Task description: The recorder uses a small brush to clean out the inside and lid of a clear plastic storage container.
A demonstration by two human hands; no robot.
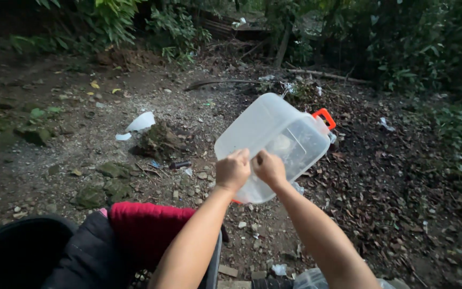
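Head view, hold: the left hand [232, 169] and the right hand [269, 167] sit side by side, fingers curled tight over the near rim of a clear plastic container [274, 140].
Grip: both hands are closed on that edge, knuckles toward the camera; neither holds anything else.
Tilt: the container is tipped away from the person with its far end higher, a pose that would let its contents run toward the near lower corner, judging by the slope alone.
Position: it hangs in the air in front of the person, above stony, leaf-strewn ground [380, 198], touching nothing but the hands.
Look: a boxy, see-through tub with rounded corners, cloudy walls and a pale smear or residue inside; whether liquid remains I cannot tell.
Clips: an orange latch [324, 118] stands at the far upper corner, and a sliver of orange shows below the hands.
Surroundings: white litter [141, 122] lies to the left, and red and black fabric [145, 225] sits at the lower left.
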